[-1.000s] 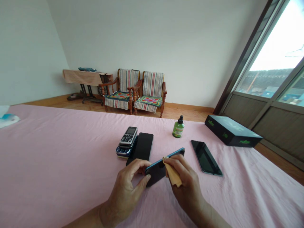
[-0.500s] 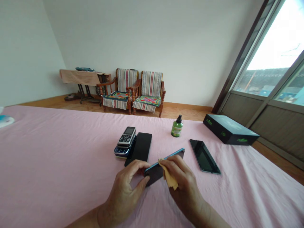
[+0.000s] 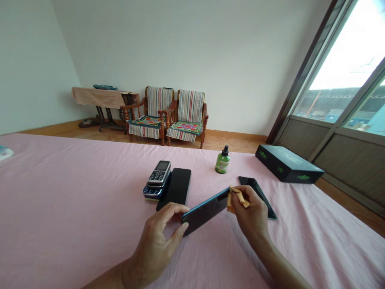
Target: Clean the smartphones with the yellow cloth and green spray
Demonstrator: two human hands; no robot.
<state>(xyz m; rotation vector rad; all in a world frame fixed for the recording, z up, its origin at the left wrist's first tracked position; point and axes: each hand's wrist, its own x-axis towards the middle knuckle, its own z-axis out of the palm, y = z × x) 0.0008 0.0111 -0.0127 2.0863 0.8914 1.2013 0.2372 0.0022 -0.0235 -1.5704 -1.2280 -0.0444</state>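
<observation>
My left hand [image 3: 161,237] grips the near left end of a smartphone [image 3: 206,210] between thumb and fingers. The phone has a blue edge and a dark face, and it is tilted with its right end raised. My right hand [image 3: 252,210] pinches a yellow cloth [image 3: 237,199] against the phone's far right end. Just beyond my left hand, a black smartphone [image 3: 177,186] lies on the pink sheet. Beside it is a stack of older phones, with a silver keypad phone [image 3: 160,172] on top. Behind my right hand lies another dark phone or small tablet [image 3: 261,192], partly covered.
A green bottle with a black cap [image 3: 222,160] stands past the phones. At the right rests a flat black box [image 3: 288,163]. The surface has a pink sheet [image 3: 75,200]. Beyond its edge stand two wooden chairs [image 3: 186,114] and a cloth-covered table [image 3: 99,97].
My right hand slid the cloth rightward from the phone's middle to its far end. My left hand keeps its grip, and more of the phone's dark face shows.
</observation>
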